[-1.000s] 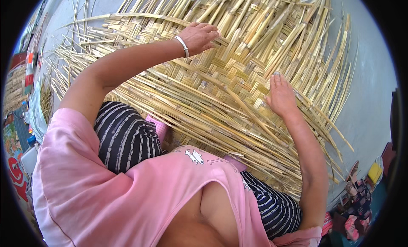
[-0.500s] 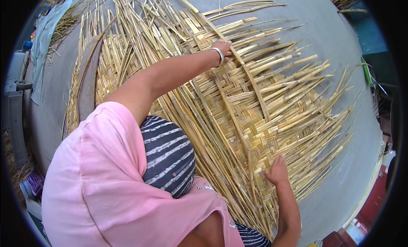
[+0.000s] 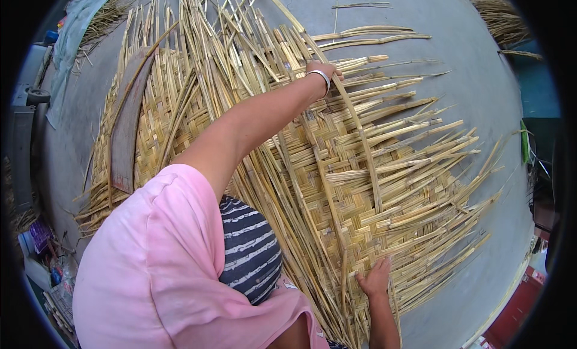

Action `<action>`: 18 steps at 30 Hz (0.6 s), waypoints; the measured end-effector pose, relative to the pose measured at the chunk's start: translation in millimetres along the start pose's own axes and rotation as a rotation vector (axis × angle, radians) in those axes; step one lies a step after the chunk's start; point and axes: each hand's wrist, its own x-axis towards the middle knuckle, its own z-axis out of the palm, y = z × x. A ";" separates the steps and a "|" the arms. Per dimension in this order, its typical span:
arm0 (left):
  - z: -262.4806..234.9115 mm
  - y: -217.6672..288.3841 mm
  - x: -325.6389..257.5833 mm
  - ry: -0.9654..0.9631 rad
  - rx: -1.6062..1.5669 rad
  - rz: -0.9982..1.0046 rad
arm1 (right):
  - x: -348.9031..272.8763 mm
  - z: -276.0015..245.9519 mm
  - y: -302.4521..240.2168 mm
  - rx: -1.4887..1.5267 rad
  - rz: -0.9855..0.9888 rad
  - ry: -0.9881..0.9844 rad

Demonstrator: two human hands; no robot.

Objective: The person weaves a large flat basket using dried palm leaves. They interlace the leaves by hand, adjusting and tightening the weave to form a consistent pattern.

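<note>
The left hand (image 3: 322,70), spread a second ago, now clamps a long strip (image 3: 364,140), which seems controlled for weaving; the right hand (image 3: 375,279) lies on the mat (image 3: 337,146), thumb apart.

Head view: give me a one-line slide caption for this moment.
Left hand at a long strip across a part-woven mat, right hand open, nearer the body.

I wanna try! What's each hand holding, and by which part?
The left hand seems to grip a long strip partway along; the right hand lies on the mat, apparently gripping nothing.
</note>
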 end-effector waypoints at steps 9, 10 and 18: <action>-39.2 116.2 59.6 0.089 -0.120 0.164 | 8.8 5.3 -15.1 -0.016 -0.001 -0.036; -32.2 125.3 52.8 0.063 -0.114 0.141 | 6.0 6.9 -13.4 -0.005 0.012 -0.029; 18.9 190.4 24.3 -0.215 -0.187 0.296 | 3.8 11.7 -2.7 -0.002 0.075 0.038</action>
